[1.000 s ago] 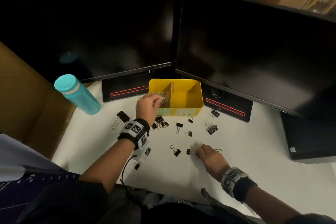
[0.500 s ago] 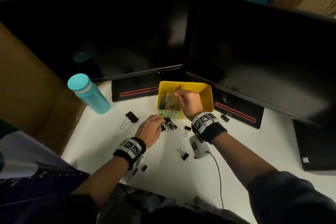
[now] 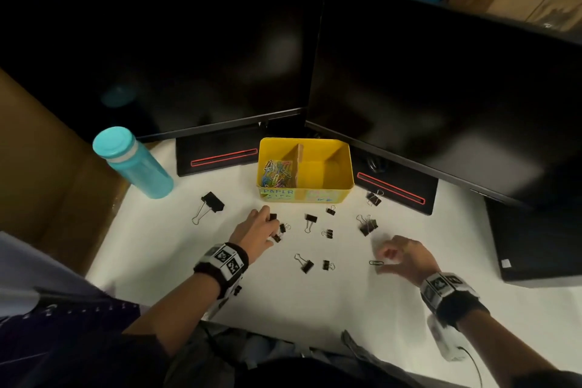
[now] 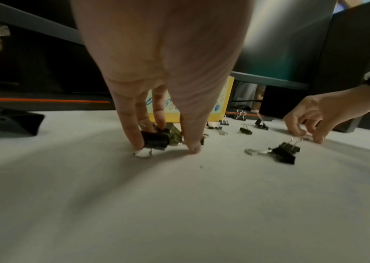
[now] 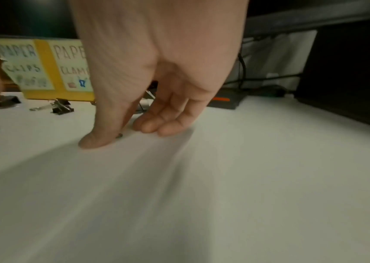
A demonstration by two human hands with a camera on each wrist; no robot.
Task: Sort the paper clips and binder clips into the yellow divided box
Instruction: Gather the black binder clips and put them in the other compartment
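Progress: the sort looked about half done; coloured paper clips (image 3: 277, 172) lay in the yellow divided box (image 3: 341, 187), while the black binder clips (image 3: 310, 220) remained scattered on the white desk (image 3: 315, 299).
Left to do: one paper clip (image 3: 376, 262) lay loose toward the desk's right side, and roughly a dozen binder clips had yet to go in.
Box: it stood at the desk's back edge, between the two monitor stands (image 3: 217, 158).
Left compartment: held the paper clips, above a label reading PAPER CLIPS.
Right compartment: appeared empty, though its near wall hid part of the floor.
Left hand (image 3: 256, 227): fingers and thumb closed around a small cluster of binder clips (image 4: 156, 138) in front of the box, all still on the desk.
Right hand (image 3: 406, 253): thumb and fingers drawn near each other, tips on the desk on either side of the loose paper clip, not yet gripping it.
Other: a teal bottle (image 3: 135, 164) stood near the desk's back-left corner.
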